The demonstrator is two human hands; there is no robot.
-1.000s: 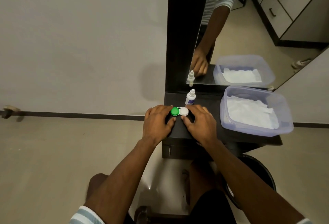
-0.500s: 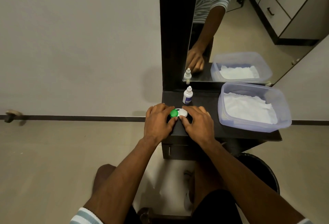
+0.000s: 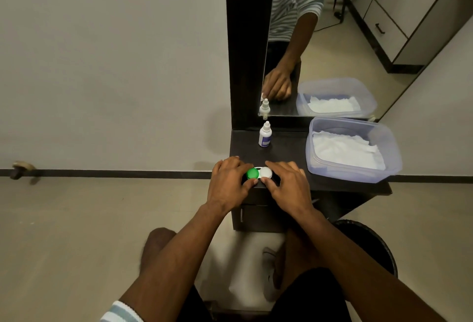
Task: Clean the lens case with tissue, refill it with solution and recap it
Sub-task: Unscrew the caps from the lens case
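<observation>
The lens case lies on the dark shelf near its front edge, with a green cap on the left and a white cap on the right. My left hand grips the green cap side, thumb below and fingers curled over it. My right hand grips the white cap side the same way. A small white solution bottle with a blue label stands upright behind the case. White tissue lies in a clear plastic box at the right.
A mirror in a dark frame rises behind the shelf and reflects the bottle, box and an arm. A black round bin stands on the floor below right. A drawer front sits under the shelf.
Both hands stay on the case's two caps. The view has shifted slightly, and nothing else has visibly moved.
</observation>
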